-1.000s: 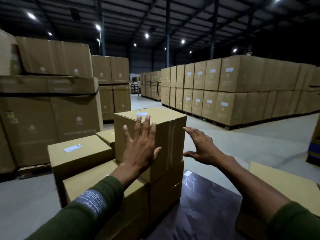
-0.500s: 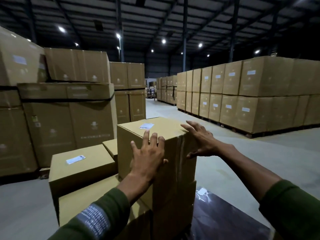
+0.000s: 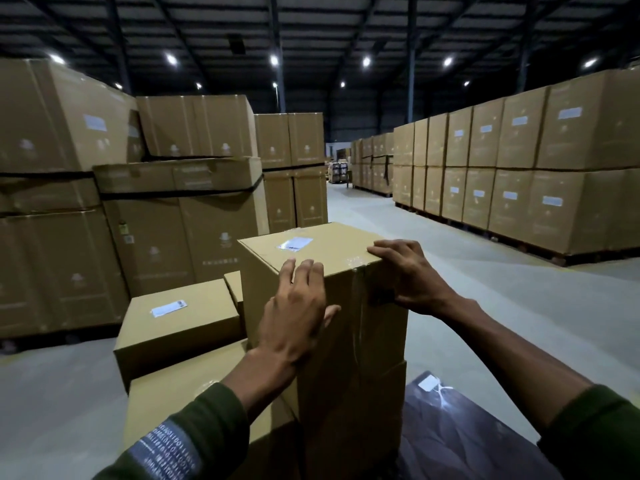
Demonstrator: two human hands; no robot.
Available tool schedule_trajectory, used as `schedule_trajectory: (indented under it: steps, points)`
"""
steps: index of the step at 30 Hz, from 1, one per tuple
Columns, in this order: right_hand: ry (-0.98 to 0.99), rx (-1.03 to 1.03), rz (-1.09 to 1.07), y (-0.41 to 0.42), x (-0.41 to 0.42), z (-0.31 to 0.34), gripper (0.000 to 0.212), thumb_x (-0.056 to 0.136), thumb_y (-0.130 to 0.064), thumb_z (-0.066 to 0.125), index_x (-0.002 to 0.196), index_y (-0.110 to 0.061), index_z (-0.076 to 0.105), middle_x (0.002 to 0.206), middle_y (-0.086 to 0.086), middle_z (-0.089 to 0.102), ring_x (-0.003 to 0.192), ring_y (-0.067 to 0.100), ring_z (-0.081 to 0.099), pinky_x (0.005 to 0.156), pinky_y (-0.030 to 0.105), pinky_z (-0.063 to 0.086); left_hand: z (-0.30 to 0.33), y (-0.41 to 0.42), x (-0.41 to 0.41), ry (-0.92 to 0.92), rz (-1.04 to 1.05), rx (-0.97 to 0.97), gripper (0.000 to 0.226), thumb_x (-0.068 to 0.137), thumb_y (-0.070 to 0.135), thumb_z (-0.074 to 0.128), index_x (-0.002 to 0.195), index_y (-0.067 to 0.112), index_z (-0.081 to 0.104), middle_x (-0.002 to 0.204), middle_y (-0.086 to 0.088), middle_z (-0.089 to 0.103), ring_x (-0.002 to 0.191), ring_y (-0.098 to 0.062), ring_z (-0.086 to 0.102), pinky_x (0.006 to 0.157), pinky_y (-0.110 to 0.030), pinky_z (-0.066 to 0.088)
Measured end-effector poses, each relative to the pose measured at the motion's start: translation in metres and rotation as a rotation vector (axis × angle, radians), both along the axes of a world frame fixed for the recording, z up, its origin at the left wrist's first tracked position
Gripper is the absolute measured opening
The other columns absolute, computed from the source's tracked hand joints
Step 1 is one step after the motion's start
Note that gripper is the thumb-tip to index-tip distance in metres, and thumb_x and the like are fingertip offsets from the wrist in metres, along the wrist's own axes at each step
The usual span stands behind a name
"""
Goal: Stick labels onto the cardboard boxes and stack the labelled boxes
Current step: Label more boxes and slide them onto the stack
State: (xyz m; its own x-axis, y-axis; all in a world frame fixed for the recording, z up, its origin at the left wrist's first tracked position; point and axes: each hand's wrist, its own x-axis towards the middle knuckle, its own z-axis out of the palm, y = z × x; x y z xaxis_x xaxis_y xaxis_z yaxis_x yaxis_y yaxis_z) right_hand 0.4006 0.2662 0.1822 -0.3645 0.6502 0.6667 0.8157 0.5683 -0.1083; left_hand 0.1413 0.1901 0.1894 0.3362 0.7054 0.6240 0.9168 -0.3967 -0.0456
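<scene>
We take the top box (image 3: 311,271) as landmark: it sits on the stack right in front of us, label (image 3: 294,243) already on its top face toward the far-left corner. Our left hand (image 3: 294,317) lies flat on the near side face, fingers straight, tips at the top edge, clamping nothing. Our right hand (image 3: 408,275) is at the right corner, fingers bent over the top edge and thumb on the taped side, gripping the box.

Left of and lower than the top box, a second box (image 3: 180,327) also carries a label (image 3: 169,308). A third box (image 3: 194,407) lies under both; no label visible there.

We judge this box labelled and stacked, only squaring up left. Right of the stack, low down, a dark sheet (image 3: 460,441) holds one white label (image 3: 428,385), so more labelling probably remains.
</scene>
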Motion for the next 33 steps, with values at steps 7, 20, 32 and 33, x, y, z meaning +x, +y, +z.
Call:
schedule_trajectory:
  steps: [7,20,32,33]
  points:
    - [0.022,0.220,-0.102,-0.034,0.004,0.013,0.093,0.064,-0.035,0.090,0.144,-0.016,0.045,0.146,0.009,0.043,0.131,0.034,0.034,0.097,0.054,0.049,0.015,-0.006,0.006,-0.044,-0.096,0.139,0.072,0.081,0.038,0.069,0.138,0.001,0.044,0.144,-0.020,0.046,0.142,-0.038,0.032,0.089,-0.058,0.054]
    - [-0.035,0.412,-0.556,-0.184,-0.005,0.042,0.088,0.064,-0.031,0.090,0.140,-0.012,0.048,0.143,0.014,0.045,0.125,0.040,0.038,0.098,0.052,0.045,0.043,-0.048,-0.003,-0.083,-0.522,0.292,0.066,0.081,0.012,0.076,0.138,-0.005,0.046,0.142,-0.024,0.048,0.137,-0.044,0.036,0.085,-0.061,0.054]
    - [-0.091,0.289,-1.012,-0.380,-0.107,-0.005,0.092,0.065,-0.029,0.090,0.143,-0.010,0.045,0.146,0.017,0.041,0.131,0.042,0.033,0.105,0.053,0.036,-0.010,-0.132,-0.046,-0.211,-0.944,0.237,0.064,0.083,0.020,0.074,0.137,-0.002,0.049,0.141,-0.020,0.051,0.138,-0.039,0.037,0.078,-0.058,0.057]
    - [-0.094,0.273,-1.037,-0.392,-0.115,-0.012,0.092,0.064,-0.029,0.090,0.143,-0.010,0.045,0.146,0.016,0.042,0.131,0.042,0.034,0.105,0.052,0.035,-0.016,-0.138,-0.050,-0.203,-0.965,0.226,0.065,0.082,0.021,0.075,0.137,-0.002,0.049,0.141,-0.020,0.051,0.138,-0.038,0.038,0.079,-0.058,0.057]
